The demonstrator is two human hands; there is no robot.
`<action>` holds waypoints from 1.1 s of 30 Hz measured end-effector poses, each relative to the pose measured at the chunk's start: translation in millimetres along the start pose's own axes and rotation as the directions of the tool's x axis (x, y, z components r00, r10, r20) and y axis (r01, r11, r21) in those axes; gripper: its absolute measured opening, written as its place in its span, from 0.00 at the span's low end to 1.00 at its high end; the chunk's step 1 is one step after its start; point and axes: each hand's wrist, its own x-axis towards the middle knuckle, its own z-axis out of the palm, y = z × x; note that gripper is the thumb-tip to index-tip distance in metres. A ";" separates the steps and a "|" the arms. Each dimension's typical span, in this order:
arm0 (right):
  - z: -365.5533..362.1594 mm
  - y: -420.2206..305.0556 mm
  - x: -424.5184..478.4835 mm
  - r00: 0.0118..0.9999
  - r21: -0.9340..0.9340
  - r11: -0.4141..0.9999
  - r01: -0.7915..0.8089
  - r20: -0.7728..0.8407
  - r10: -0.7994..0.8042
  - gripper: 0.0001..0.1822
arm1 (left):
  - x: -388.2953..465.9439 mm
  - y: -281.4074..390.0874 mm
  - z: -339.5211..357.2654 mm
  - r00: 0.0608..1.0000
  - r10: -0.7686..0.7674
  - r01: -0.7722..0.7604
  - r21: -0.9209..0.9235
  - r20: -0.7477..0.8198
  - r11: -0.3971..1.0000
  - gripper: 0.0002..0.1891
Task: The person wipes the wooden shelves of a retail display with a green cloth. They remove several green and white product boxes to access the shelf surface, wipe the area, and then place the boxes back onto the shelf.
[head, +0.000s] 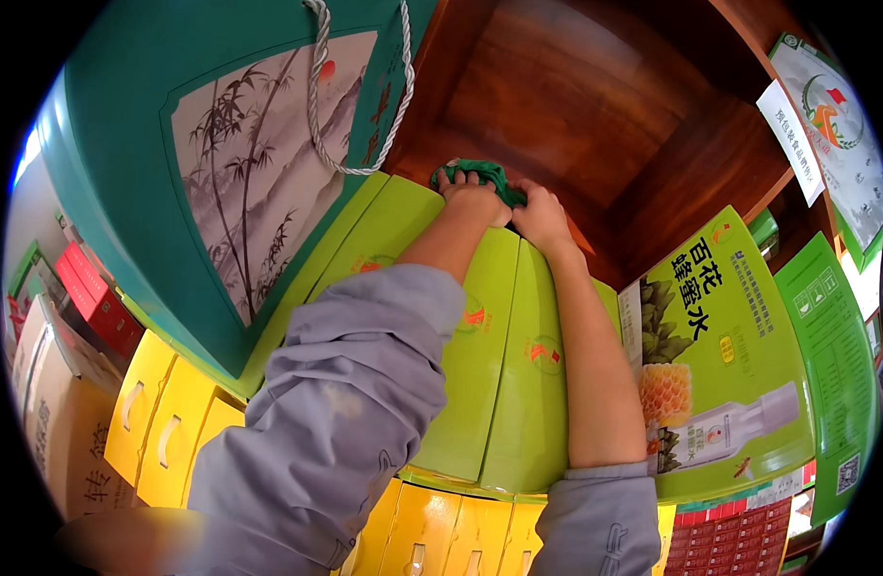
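A crumpled green cloth (490, 171) lies at the back end of a row of lime-green cartons (477, 317), by the wooden shelf compartment. My left hand (474, 200) grips it from above, its fingers spread over the fabric. At the cloth's right end, my right hand (541, 214) has hold of the edge; part of its grip is hidden. Both forearms reach across the carton tops, grey sleeves pushed up. Left of my hands stands a large teal gift bag (117, 180) with a bamboo picture and a white rope handle (314, 86).
The brown wooden shelf (557, 86) opens behind the cartons. A lime carton (729, 374) with a honeycomb and bottle picture stands on the right, beside a green box (830, 374). Yellow boxes with handles (153, 410) sit below. Brown cardboard (67, 425) and red boxes (96, 299) are at left.
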 end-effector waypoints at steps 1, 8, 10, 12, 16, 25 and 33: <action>-1.5 -3.6 -0.6 0.999 -0.041 0.999 -0.034 0.011 0.034 0.25 | -0.2 0.1 -0.1 1.000 -0.001 0.001 0.002 0.005 1.000 0.39; -3.1 -14.9 -5.9 0.974 -0.185 0.962 -0.202 0.066 0.217 0.23 | 2.2 1.6 0.2 1.000 -0.012 0.010 0.100 0.025 0.995 0.38; -5.1 -14.8 -8.0 0.954 -0.216 0.942 -0.258 0.095 0.283 0.23 | 3.2 5.8 2.5 0.998 -0.043 0.040 0.068 0.037 0.997 0.38; -8.8 -15.2 -8.4 0.929 -0.257 0.918 -0.303 0.137 0.345 0.24 | 3.3 9.3 2.6 0.998 -0.058 0.055 0.073 0.038 0.996 0.39; -22.1 -17.1 -12.1 0.879 -0.387 0.856 -0.343 0.189 0.438 0.31 | 3.1 12.2 -12.0 0.996 -0.010 -0.009 0.199 0.091 0.980 0.42; -49.2 13.5 -26.6 0.747 -0.628 0.684 -0.372 0.235 0.622 0.49 | 35.6 -22.7 -14.9 0.975 0.136 -0.163 0.155 0.174 0.974 0.56; -47.8 29.7 -32.5 0.755 -0.393 0.760 -0.517 0.208 0.621 0.51 | 34.3 -20.6 -8.2 0.979 0.161 -0.174 0.100 0.125 0.980 0.56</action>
